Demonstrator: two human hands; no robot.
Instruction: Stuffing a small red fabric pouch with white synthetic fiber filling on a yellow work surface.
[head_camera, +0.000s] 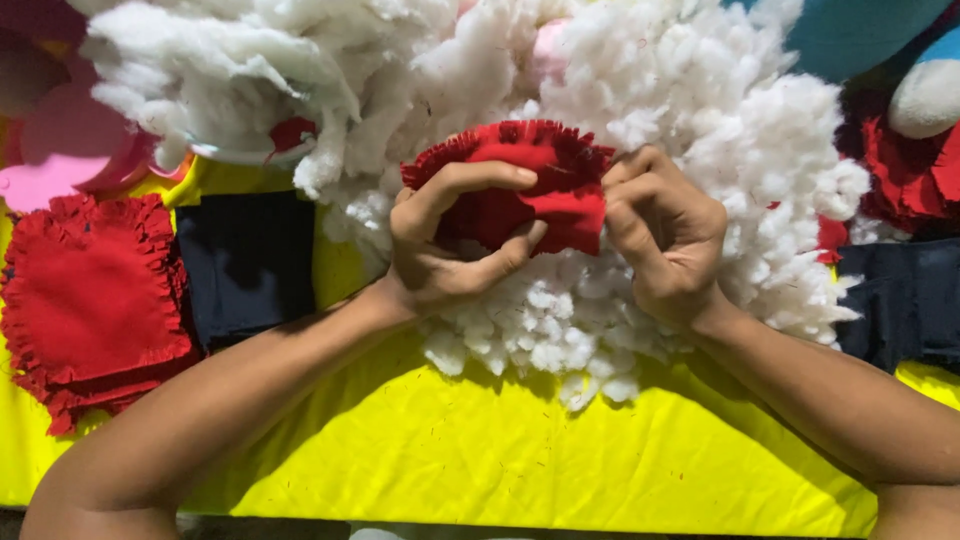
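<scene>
A red fringed fabric pouch (520, 180) is held up over the heap of white stuffing fibre (560, 300) at the far middle of the yellow-covered bench (480, 450), seemingly so loose fill stays within reach. The left hand (450, 240) cups it from below, fingers (480, 178) curled tight over its top edge; the right hand (665, 235) pinches its right side, fingers closed and knuckles raised. Both forearms angle inward from the near corners. Toward the left edge lie a stack of red fringed squares (90, 300) and a dark navy cloth piece (248, 265).
</scene>
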